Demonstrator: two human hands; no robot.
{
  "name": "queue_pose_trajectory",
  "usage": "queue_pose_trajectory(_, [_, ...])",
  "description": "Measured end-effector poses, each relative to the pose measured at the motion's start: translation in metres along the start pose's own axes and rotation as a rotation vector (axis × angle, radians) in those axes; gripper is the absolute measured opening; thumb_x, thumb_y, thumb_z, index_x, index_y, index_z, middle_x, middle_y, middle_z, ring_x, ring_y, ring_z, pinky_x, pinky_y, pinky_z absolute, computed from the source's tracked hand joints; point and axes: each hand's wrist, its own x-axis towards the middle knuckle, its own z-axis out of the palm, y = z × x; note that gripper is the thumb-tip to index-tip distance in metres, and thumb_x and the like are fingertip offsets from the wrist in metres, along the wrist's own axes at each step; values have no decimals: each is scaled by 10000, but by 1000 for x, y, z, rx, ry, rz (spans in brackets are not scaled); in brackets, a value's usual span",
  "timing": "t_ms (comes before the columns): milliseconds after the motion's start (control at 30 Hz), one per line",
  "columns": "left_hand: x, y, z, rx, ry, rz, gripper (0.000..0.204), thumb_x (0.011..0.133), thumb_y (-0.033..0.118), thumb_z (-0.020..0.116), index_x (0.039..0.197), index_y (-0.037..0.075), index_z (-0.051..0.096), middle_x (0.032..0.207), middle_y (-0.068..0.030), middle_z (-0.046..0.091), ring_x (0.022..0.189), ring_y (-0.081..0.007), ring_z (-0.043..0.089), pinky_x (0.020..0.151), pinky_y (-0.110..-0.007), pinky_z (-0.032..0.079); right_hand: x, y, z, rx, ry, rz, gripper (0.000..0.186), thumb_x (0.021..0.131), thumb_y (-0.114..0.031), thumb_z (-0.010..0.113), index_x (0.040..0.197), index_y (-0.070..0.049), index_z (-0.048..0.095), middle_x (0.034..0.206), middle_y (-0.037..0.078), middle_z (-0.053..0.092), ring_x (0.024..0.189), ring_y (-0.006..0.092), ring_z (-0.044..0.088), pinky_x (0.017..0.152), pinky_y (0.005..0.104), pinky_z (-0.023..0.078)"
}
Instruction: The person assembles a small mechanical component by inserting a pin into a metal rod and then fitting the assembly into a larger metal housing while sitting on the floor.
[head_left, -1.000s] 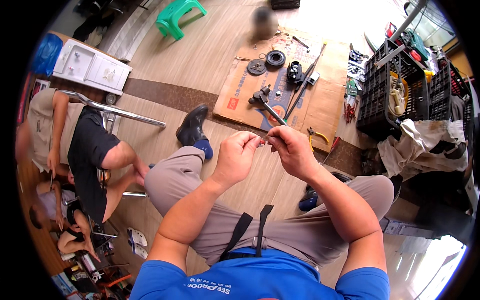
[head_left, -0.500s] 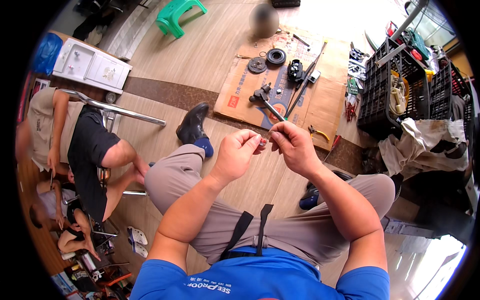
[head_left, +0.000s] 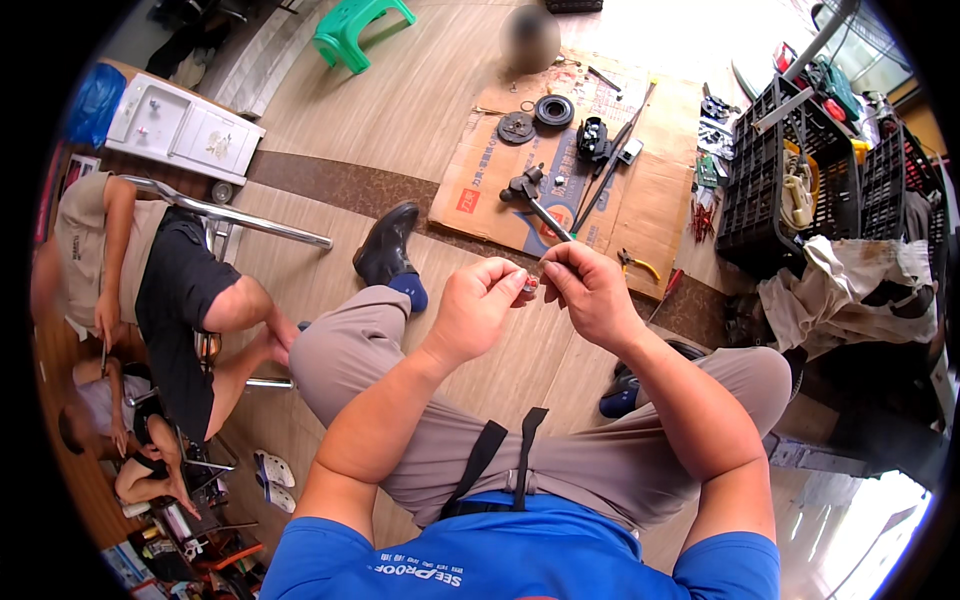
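Note:
My left hand [head_left: 478, 312] pinches a small red and silver part [head_left: 530, 285] between thumb and forefinger, above the floor between my knees. Close beside it, my right hand [head_left: 590, 295] is closed, its thumb and fingertips pressed together. Whatever these fingertips hold is too small to make out. Just beyond my hands, a flattened cardboard sheet [head_left: 650, 230] lies on the floor. On it rests a hammer-like tool [head_left: 525, 187], its dark shaft pointing toward my right hand. Yellow-handled pliers [head_left: 640, 265] lie at its near right edge.
Farther up the cardboard are a black ring-shaped part [head_left: 553, 112], a grey disc [head_left: 516, 128] and a black housing [head_left: 593, 142]. Black crates [head_left: 780, 200] with a draped cloth [head_left: 850, 290] stand at right. Two people sit at left near a metal bar [head_left: 250, 225]. A green stool [head_left: 345, 40] stands beyond.
My hands stay close together at nearly the same spot. The small red and silver part has turned slightly in my left fingertips.

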Motion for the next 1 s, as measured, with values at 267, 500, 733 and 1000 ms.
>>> queue_pose_trajectory(267, [2, 4, -10, -453, -17, -154, 171, 994, 151, 501, 957, 26, 612, 880, -85, 670, 842, -197, 681, 771, -345, 563, -4, -3, 3, -54, -29, -11, 77, 942, -61, 567, 936, 11, 595, 740, 52, 609, 631, 105, 586, 584, 260, 484])
queue_pose_trajectory(500, [5, 1, -9, -430, 118, -126, 183, 994, 164, 509, 966, 23, 622, 880, -78, 677, 797, -154, 666, 736, -311, 560, -13, -3, 13, -155, -79, -159, 46, 912, -37, 596, 940, -1, 600, 739, 75, 604, 619, 141, 595, 577, 279, 486])
queue_pose_trajectory(733, [6, -2, -3, -134, 183, -40, 190, 993, 171, 515, 964, 15, 621, 867, -73, 673, 776, -141, 658, 717, -286, 560, -15, -8, 12, -203, -76, -230, 51, 903, -28, 596, 948, -4, 603, 759, 86, 606, 630, 160, 610, 575, 291, 493])
queue_pose_trajectory(1000, [5, 0, -9, -441, 97, -170, 189, 1000, 182, 495, 963, 34, 606, 878, -73, 676, 794, -163, 674, 735, -310, 564, -14, -7, 7, -199, -36, -147, 45, 937, -39, 576, 948, 0, 595, 756, 37, 607, 651, 99, 597, 595, 248, 491])
